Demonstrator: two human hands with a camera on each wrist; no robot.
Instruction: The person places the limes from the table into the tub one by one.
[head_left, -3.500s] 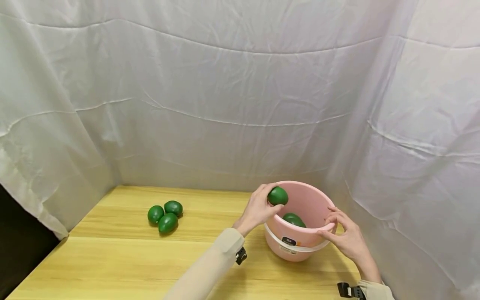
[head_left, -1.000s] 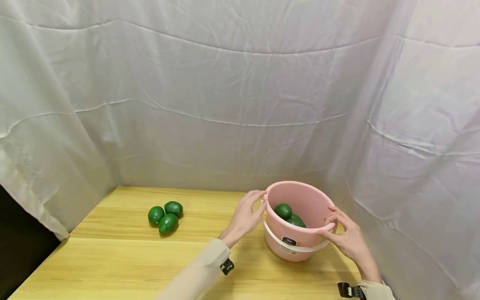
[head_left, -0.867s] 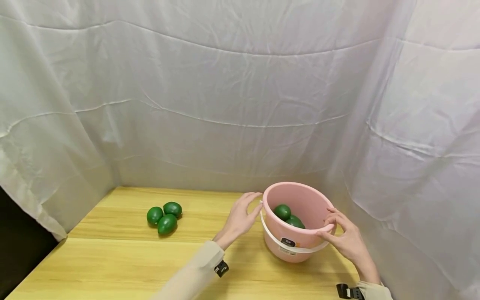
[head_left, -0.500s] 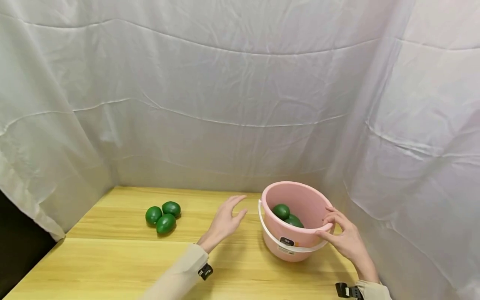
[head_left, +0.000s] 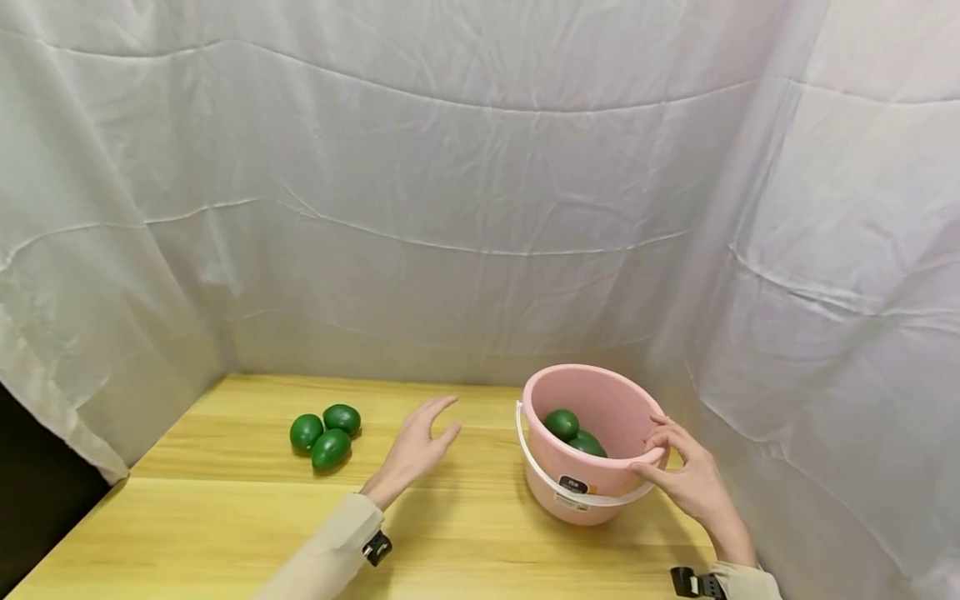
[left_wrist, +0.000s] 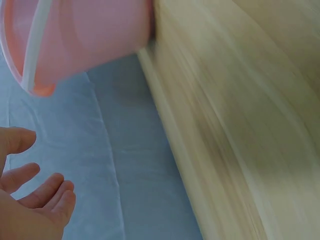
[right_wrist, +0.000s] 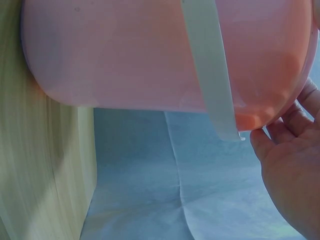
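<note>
Three green, avocado-like fruits point(head_left: 331, 443) lie bunched on a wooden table point(head_left: 225, 517) as a left hand point(head_left: 412, 446), thumb and fingers parted and holding nothing, hovers between them and a pink bucket point(head_left: 551, 458) where two more fruits point(head_left: 561, 425) show inside. The right hand point(head_left: 693, 479) pinches the bucket's rim. From where I stand, the glossy skins look firm but slick, an easy one-handed weight, surest gripped around the widest part; the bucket seems light plastic, best steadied by its rim.
</note>
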